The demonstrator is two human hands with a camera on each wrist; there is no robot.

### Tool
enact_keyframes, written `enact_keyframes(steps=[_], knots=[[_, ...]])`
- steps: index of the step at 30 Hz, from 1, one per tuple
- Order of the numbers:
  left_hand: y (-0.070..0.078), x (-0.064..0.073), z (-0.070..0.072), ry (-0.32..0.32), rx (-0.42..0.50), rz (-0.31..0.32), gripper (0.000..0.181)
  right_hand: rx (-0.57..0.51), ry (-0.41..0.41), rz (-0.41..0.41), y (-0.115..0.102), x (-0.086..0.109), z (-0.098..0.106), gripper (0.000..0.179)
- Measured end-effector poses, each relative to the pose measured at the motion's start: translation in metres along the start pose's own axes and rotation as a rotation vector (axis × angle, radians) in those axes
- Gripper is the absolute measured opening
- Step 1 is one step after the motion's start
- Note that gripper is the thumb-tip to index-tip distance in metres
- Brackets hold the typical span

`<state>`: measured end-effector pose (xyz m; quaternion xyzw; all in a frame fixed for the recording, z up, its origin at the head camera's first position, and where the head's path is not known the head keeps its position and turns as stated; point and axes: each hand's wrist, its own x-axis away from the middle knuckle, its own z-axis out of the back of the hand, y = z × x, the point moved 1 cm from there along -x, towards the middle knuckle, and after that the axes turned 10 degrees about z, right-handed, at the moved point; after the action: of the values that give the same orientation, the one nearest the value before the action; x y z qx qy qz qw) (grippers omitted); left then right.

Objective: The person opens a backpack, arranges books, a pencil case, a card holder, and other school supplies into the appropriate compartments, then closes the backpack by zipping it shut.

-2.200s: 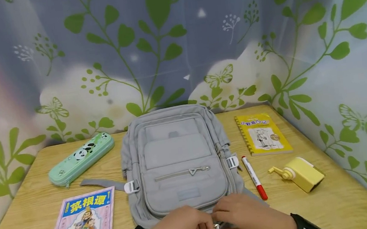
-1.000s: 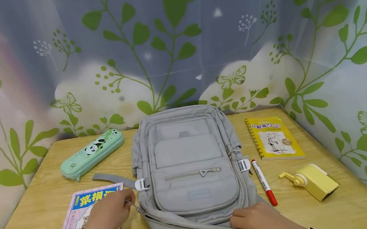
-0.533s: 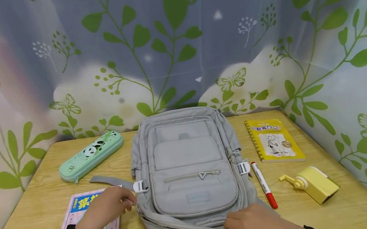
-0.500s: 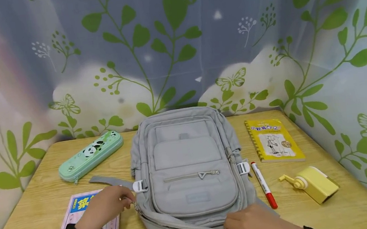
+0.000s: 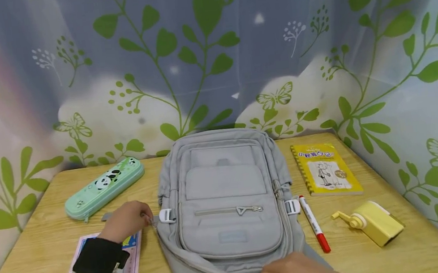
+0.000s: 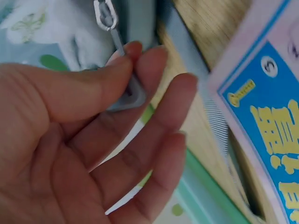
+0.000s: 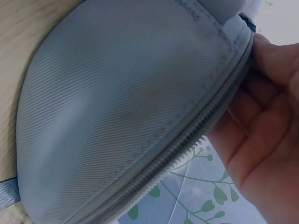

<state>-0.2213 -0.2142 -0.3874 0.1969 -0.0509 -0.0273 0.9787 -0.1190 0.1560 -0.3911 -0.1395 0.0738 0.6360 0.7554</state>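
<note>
A grey backpack [image 5: 224,185] lies front side up on the wooden table. My left hand [image 5: 129,219] is at its left side, near the white buckle. In the left wrist view, thumb and forefinger pinch a zipper pull [image 6: 133,98] that hangs from a metal slider; the other fingers are loosely extended. My right hand [image 5: 295,272] grips the bag's zipper edge [image 7: 238,65] at the lower front, thumb on one side and fingers on the other. Between the hands the zipper seam is parted, its teeth showing in the right wrist view.
Under my left wrist lies a pink and blue book [image 5: 131,272]. A green panda pencil case [image 5: 105,190] rests behind it. Right of the bag are a red-capped white marker [image 5: 314,224], a yellow spiral notebook [image 5: 326,169] and a yellow cranked device [image 5: 375,222]. A patterned curtain [image 5: 211,65] stands behind.
From the bottom centre, my left hand has moved left, then up along the bag's left side with the zipper pull. The right hand stays at the lower edge. The seam between them has parted.
</note>
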Motion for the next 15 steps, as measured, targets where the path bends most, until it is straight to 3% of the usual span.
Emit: enact_keyframes(steps=[4,7,12,15], knots=[[-0.006,-0.016,0.001,0.048,-0.015,0.007,0.012,0.015,0.007,0.004,-0.001,0.000,0.000,0.025],[-0.007,-0.027,0.004,0.046,-0.011,0.016,0.013,0.019,-0.009,-0.008,0.000,0.000,0.001,0.026],[0.001,-0.035,0.011,-0.067,-0.025,0.008,0.014,-0.028,-0.043,-0.060,0.001,-0.001,0.007,0.025],[0.012,-0.030,0.013,-0.116,-0.045,-0.002,0.011,0.002,-0.057,-0.095,0.002,-0.003,0.013,0.018]])
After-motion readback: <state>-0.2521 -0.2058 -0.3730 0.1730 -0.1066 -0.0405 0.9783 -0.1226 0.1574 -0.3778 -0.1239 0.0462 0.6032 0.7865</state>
